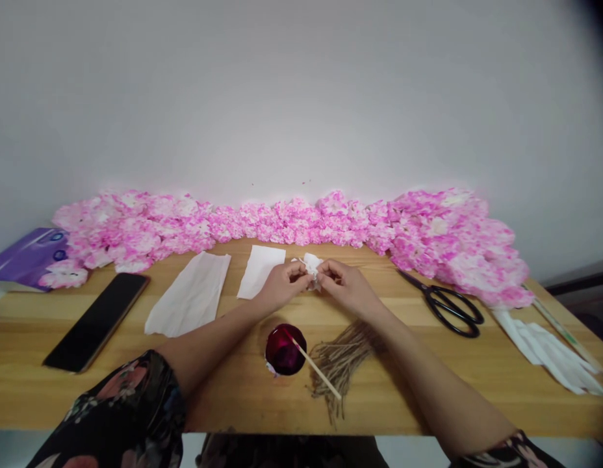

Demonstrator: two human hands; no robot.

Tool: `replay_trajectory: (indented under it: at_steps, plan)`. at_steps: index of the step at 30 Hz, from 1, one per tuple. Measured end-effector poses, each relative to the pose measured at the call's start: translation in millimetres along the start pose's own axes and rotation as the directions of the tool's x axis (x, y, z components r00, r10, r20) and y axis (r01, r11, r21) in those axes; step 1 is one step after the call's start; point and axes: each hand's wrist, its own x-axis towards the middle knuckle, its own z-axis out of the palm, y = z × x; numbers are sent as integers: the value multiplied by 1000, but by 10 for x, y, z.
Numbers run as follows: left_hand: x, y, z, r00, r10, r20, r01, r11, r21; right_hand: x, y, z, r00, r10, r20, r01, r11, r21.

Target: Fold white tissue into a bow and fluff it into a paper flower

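My left hand (288,284) and my right hand (344,285) meet over the middle of the table, both with fingers pinched on a small white tissue paper flower (312,263). Its ruffled top shows between the fingertips; the lower part is hidden. Just behind my left hand lies a white tissue square (260,268). Nearer to me stands a small cup of dark magenta liquid (284,354) with a wooden stick (318,374) leaning out of it. A bundle of thin brown twigs (343,361) lies beside the cup, partly beneath my right forearm.
Pink and white paper flowers (292,221) line the wall side of the wooden table (243,403). On the left are a black phone (97,322), a larger tissue sheet (190,294) and a purple package (26,257). Black-handled scissors (450,305) and folded white strips (548,351) lie right.
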Motion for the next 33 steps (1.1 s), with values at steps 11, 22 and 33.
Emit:
replay_trajectory:
  at_steps: [11, 22, 33]
  plan:
    - [11, 34, 17, 998, -60, 4, 60, 987, -146, 21, 19, -116, 986, 7, -168, -25, 994, -107]
    - [13, -3, 11, 999, -51, -11, 50, 997, -57, 14, 62, 7, 996, 3, -87, -11, 995, -101]
    - [-2, 59, -20, 999, -40, -11, 40, 999, 29, 3, 23, 2, 998, 35, -53, -33, 999, 34]
